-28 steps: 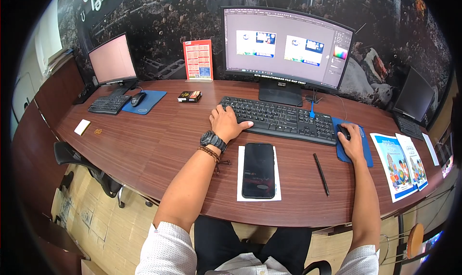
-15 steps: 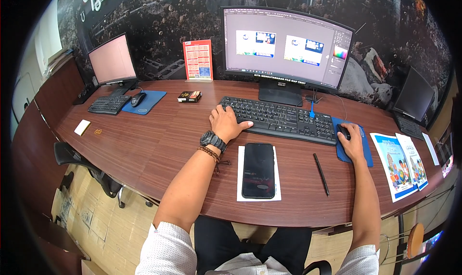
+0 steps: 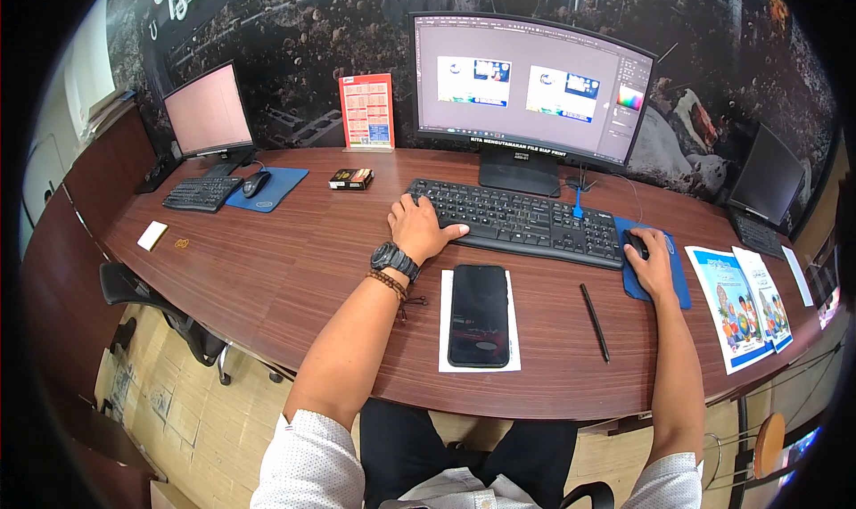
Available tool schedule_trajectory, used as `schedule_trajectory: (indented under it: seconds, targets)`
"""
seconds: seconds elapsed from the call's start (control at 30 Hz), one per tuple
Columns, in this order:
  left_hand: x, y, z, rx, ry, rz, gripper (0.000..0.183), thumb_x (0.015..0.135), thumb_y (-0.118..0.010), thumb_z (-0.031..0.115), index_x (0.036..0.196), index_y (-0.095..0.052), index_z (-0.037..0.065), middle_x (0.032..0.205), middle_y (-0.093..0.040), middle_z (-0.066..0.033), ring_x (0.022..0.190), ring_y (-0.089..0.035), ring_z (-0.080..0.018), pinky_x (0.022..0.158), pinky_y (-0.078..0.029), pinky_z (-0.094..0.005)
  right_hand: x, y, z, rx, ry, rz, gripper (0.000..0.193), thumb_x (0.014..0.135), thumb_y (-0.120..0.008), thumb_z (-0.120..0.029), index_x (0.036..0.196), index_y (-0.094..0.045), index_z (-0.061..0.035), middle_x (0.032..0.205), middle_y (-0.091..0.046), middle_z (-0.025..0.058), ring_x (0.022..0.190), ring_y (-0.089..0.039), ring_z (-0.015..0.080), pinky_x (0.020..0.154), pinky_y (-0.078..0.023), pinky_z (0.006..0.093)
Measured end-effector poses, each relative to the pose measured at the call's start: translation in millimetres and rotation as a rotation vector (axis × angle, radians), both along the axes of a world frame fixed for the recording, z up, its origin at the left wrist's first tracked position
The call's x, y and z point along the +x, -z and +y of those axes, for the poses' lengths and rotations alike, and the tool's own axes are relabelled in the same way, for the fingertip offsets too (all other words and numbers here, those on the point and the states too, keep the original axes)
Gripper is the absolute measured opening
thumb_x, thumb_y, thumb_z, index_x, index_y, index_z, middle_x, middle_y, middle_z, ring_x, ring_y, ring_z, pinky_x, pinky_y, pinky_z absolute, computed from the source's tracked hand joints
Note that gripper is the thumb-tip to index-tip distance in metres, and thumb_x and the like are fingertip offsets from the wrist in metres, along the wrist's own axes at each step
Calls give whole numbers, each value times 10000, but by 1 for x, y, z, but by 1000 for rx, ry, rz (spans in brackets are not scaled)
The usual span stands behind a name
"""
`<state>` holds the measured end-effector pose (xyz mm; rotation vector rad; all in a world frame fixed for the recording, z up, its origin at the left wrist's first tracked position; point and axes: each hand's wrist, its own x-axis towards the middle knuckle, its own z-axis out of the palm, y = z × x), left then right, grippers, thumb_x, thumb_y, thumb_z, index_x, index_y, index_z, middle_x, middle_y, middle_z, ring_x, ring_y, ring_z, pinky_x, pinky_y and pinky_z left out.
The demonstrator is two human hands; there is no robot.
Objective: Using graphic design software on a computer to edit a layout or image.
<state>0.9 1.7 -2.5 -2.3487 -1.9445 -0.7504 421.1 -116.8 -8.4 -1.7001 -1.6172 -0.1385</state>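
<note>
My left hand (image 3: 421, 231) rests at the left end of a long black keyboard (image 3: 517, 220), thumb stretched along its front edge and fingers apart over the keys. A dark watch and a beaded bracelet circle that wrist. At the keyboard's right, my right hand (image 3: 655, 265) is curled over a black computer mouse (image 3: 635, 242), partly hidden by the fingers, on a blue mouse pad (image 3: 682, 286). Behind the keyboard stands a curved monitor (image 3: 522, 41) showing two similar colourful layouts. Between my forearms lie a black phone (image 3: 479, 317) on white paper (image 3: 447, 335) and a black pen (image 3: 594, 322).
Printed booklets (image 3: 729, 308) lie by the desk's right edge, before a dark laptop (image 3: 769, 179). Leftward are a small box (image 3: 351, 179), a red desk calendar (image 3: 366, 108), a second monitor (image 3: 209, 112), another keyboard (image 3: 201, 193) and a notepad (image 3: 152, 235). An office chair (image 3: 165, 304) stands below.
</note>
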Motion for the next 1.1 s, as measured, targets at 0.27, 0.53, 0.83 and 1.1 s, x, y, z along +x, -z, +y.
schedule_trajectory:
  seconds: [0.27, 0.53, 0.83, 1.1]
  targets:
    - [1, 1, 1, -4, 1, -3, 971, 739, -719, 681, 1220, -537, -143, 1238, -478, -329, 1168, -461, -463, 1008, -410, -515, 4, 4, 2, 18, -6, -5, 360, 844, -689, -191, 1171, -641, -47, 1206, -557, 181, 1141, -556, 362, 985, -444, 419]
    - [0, 0, 0, -9, 4, -7, 970, 743, -719, 676, 1227, -529, -142, 1246, -474, -331, 1176, -455, -463, 1011, -406, -516, 3, 3, 3, 12, 11, 3, 366, 832, -683, -178, 1170, -634, -46, 1203, -550, 182, 1146, -550, 361, 988, -440, 417]
    - [1, -3, -1, -24, 4, -7, 970, 744, -719, 674, 1235, -526, -140, 1256, -468, -331, 1183, -450, -464, 1018, -400, -513, 4, 2, 1, 19, 0, 6, 346, 793, -662, -140, 1121, -619, -39, 1153, -540, 164, 1110, -551, 353, 981, -437, 414]
    - [0, -1, 0, 0, 5, -10, 959, 742, -720, 673, 1218, -537, -138, 1260, -465, -334, 1179, -453, -469, 1014, -402, -518, 4, 2, 1, 21, -5, -7, 337, 778, -653, -110, 1105, -611, -40, 1139, -551, 151, 1103, -555, 346, 973, -439, 406]
